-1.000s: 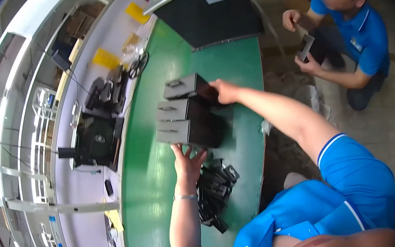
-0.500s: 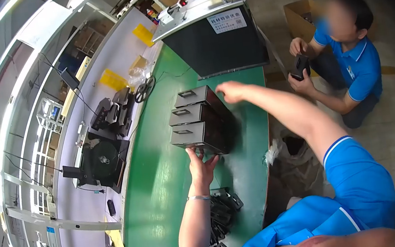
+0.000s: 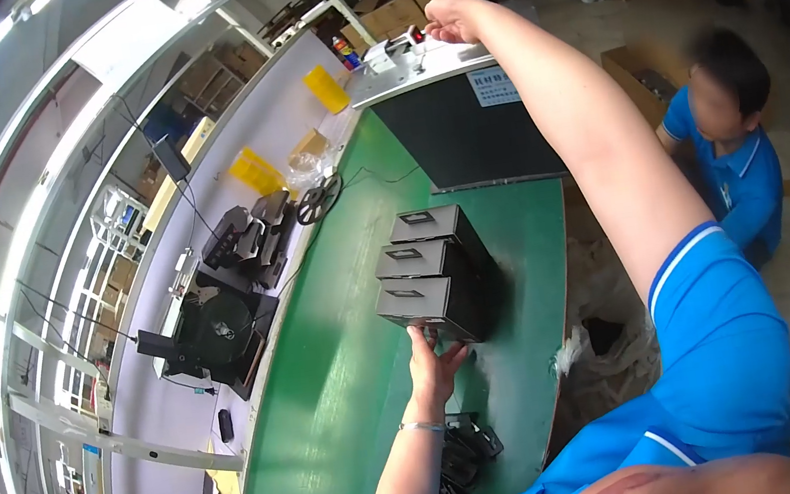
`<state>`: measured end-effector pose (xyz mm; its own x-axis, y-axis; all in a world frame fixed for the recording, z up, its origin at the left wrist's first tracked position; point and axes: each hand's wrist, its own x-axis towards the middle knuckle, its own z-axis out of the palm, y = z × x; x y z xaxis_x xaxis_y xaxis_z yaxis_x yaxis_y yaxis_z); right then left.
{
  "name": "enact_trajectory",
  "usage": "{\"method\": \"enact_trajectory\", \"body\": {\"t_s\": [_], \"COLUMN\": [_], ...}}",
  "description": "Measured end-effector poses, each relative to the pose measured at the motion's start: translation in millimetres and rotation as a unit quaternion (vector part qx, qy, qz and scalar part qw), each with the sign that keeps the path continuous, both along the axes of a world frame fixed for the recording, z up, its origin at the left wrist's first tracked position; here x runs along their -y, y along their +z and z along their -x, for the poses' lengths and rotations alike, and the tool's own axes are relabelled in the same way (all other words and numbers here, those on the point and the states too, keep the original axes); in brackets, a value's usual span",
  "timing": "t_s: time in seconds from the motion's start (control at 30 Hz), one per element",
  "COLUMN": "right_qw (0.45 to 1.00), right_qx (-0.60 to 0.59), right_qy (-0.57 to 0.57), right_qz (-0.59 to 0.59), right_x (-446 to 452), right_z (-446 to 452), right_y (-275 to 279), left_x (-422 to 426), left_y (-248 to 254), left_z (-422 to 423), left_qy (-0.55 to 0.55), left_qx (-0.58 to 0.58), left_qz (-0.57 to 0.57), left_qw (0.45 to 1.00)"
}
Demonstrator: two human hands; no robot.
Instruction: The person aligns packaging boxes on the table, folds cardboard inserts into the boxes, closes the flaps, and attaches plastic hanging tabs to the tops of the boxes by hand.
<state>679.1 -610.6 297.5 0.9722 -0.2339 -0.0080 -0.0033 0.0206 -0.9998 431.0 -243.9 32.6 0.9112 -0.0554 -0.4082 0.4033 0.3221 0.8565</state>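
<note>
Right hand (image 3: 452, 19) rose; forearm (image 3: 589, 119) seemingly overlaps the label (image 3: 492, 88).

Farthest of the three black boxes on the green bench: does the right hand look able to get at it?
Probably yes. The right hand appears over the dark cabinet, but bare green bench separates cabinet and farthest box, and nothing covers that box's top.

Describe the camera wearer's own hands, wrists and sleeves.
Left hand: no glove, thin silvery band round the wrist. Right hand: no glove, no wristband visible. Right sleeve: short, bright blue, with white trim at the cuff. Left sleeve is almost entirely out of frame, so its details can't be told.
</note>
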Motion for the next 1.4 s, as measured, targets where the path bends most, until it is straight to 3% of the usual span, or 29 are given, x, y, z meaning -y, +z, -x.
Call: {"method": "enact_trajectory", "body": {"t_s": [0.03,0.2,0.37,0.57,0.7,0.77,0.87,0.9,0.93,1.0,1.1,1.17,1.23,1.4], "right_qw": [0.998,0.993,0.989,0.986,0.987,0.991,0.977,0.974,0.947,0.957,0.953,0.934,0.932,0.920], "right_qx": [0.031,0.008,0.003,-0.005,0.125,0.128,0.209,0.217,0.278,0.212,0.110,0.187,0.151,0.082], "right_qy": [-0.039,-0.028,-0.084,-0.073,0.069,0.015,0.003,0.045,0.099,0.129,0.229,0.110,0.045,-0.077], "right_qz": [-0.026,-0.110,-0.123,-0.149,-0.072,-0.029,0.038,0.046,0.128,0.151,0.164,0.283,0.325,0.375], "right_x": [-6.4,15.3,-5.1,-8.6,4.6,14.0,-15.5,-14.4,-1.2,-15.9,-29.2,-41.6,-52.7,-85.0], "right_z": [9.3,-48.2,-16.5,-32.2,-27.9,-29.1,79.1,103.6,106.9,167.5,213.5,212.6,201.2,185.1], "right_y": [7.0,6.6,18.1,10.9,5.6,3.8,15.8,10.9,-12.4,-49.6,-162.2,-255.1,-307.9,-362.2], "left_x": [0.5,1.5,4.3,12.1,6.6,0.4,-5.1,-6.5,-7.4,-7.5,5.0,21.1,43.0,104.3], "left_y": [0.7,3.8,4.9,3.9,-14.1,-8.6,17.6,27.7,38.8,62.8,101.6,129.1,150.9,195.6], "left_z": [-0.2,2.1,-4.3,-12.0,1.2,15.8,37.6,44.3,51.3,66.8,85.0,94.5,111.6,170.0], "left_qy": [-0.003,-0.009,-0.021,-0.020,-0.012,-0.025,-0.046,-0.049,-0.068,-0.109,-0.156,-0.199,-0.228,-0.380], "left_qx": [-0.002,0.002,0.011,0.005,-0.009,-0.020,-0.006,-0.007,0.018,0.065,0.116,0.167,0.184,0.390], "left_qz": [-0.002,0.011,-0.003,-0.009,-0.026,-0.030,-0.031,-0.031,-0.025,-0.014,-0.004,0.004,-0.001,0.110], "left_qw": [1.000,1.000,1.000,1.000,1.000,0.999,0.998,0.998,0.997,0.992,0.981,0.966,0.956,0.831]}}
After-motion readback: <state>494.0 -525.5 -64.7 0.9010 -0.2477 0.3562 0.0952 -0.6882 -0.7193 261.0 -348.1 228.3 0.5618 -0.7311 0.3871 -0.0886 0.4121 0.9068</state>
